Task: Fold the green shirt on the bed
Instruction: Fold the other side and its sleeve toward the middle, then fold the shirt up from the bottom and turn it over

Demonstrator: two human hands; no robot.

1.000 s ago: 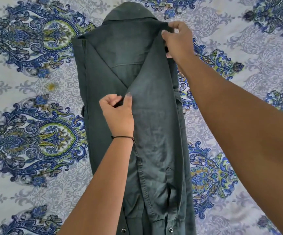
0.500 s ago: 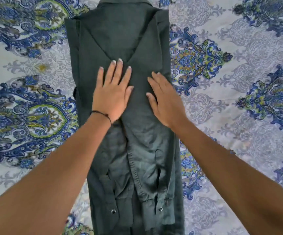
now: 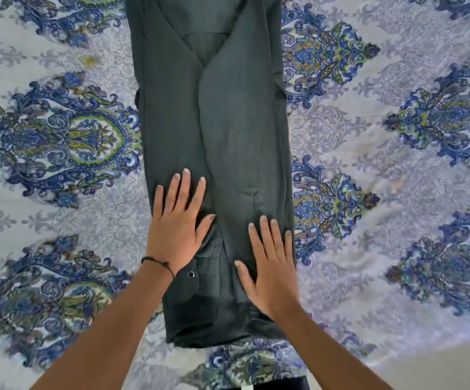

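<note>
Green shirt (image 3: 228, 136) lies lengthwise down the centre of the bed (image 3: 369, 153), already narrowed into a long strip: both side panels turned in, meeting along a wavy seam near the middle. Far end runs out of frame at top; near hem sits just short of the bed's near edge.

L hand (image 3: 176, 229) flat on the shirt's near-left part, palm down, fingers spread and pointing far, nothing gripped. Thin dark wrist band (image 3: 157, 261) on that wrist. Just right of the wrist, a small metal snap (image 3: 190, 274) shows on a cuff or placket; can't say which, fabric too dark and bunched there.

R hand (image 3: 270, 266) also flat, palm down, on the near-right part, fingers extended, little finger about at the shirt's right edge. Open, not grasping. R hand sits a bit nearer than L; the two apart, with the centre seam and the cuff area between them.

Bed sheet pale w/ blue-green paisley print. Plain beige strip (image 3: 439, 367) at near right, past the bed edge.
</note>
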